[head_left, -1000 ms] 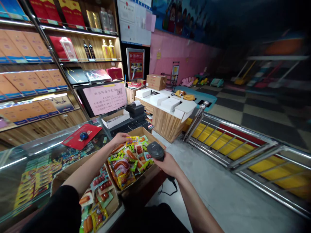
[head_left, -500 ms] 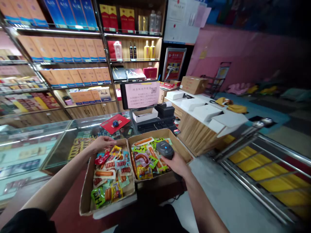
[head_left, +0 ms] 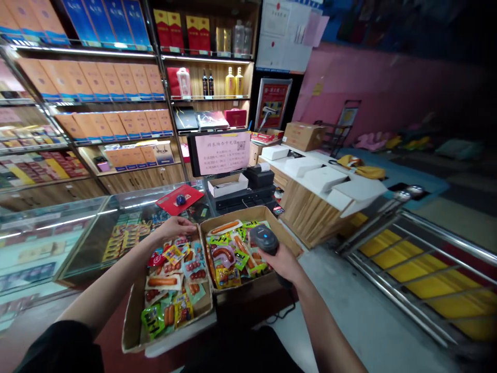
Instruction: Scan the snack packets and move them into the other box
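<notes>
Two open cardboard boxes stand side by side, the left box (head_left: pixel 130 316) and the right box (head_left: pixel 248 290), both holding packaged sausages. My left hand (head_left: pixel 176 228) is over the far edge of the left box, fingers curled together; what they hold, if anything, is too small to make out. A red packet (head_left: pixel 156 257) lies just below that wrist. In my right hand (head_left: pixel 283 261) is a dark handheld scanner (head_left: pixel 264 238), above the right box and partly covering its packets. A long sausage packet (head_left: pixel 225 227) rests near that box's far side.
Behind the boxes are a monitor (head_left: pixel 222 153) with a pink sheet, a small white box (head_left: pixel 228 185) and a black printer (head_left: pixel 260 177). A red folder (head_left: pixel 179 199) lies on the glass counter (head_left: pixel 132 199). Metal railing (head_left: pixel 404 274) runs along the right.
My left hand has moved right, toward the inner corner of the left box. The view has shifted slightly. My right hand still holds the scanner over the right box.
</notes>
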Motion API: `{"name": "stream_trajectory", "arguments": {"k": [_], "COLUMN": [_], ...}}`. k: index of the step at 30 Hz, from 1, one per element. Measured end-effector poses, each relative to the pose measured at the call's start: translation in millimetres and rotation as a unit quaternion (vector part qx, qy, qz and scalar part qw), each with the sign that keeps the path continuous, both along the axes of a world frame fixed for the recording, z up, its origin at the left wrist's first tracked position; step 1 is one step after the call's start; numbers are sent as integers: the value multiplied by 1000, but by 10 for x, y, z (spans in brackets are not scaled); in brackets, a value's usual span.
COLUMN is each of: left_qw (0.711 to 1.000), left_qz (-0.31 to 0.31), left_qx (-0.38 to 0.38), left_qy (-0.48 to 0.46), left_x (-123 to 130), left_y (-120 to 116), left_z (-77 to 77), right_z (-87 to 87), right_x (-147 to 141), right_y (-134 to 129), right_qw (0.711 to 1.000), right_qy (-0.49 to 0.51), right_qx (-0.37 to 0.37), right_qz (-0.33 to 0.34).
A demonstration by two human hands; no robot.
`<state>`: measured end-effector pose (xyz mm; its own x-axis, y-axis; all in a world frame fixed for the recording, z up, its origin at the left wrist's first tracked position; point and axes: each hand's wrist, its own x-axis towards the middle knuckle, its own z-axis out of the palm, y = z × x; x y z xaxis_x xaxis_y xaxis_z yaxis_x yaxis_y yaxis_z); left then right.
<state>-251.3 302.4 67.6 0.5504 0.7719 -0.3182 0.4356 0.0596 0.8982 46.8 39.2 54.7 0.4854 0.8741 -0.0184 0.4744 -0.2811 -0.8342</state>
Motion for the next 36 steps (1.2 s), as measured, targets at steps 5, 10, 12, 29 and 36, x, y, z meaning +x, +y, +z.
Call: {"name": "stream_trajectory", "arguments": {"k": [5,10,12,29,36], "left_qw": [997,988,985,810,770], "left_qz": [-71,-155,-173,-379,-403], "left_qx": [-12,-15,5,372,401], "left_qy": [12,-4,-15,250,289], "left_x": [686,1385,1653,2982,3045], "left_y": [0,-28,-41,-188,-221], "left_z": [-5,-158,-257,-827,-787], "right_z": [7,86,91,-37,-16], "right_x": [142,237,279,305,279], "right_y": [-247,-505,-605,-929,-870], "right_qw": [998,992,991,980,983], "right_qy": [53,74,45,39,19], "right_qx": [4,-1,10,-1,4], "right_qz": [-39,-104,-129,-194,-181]}}
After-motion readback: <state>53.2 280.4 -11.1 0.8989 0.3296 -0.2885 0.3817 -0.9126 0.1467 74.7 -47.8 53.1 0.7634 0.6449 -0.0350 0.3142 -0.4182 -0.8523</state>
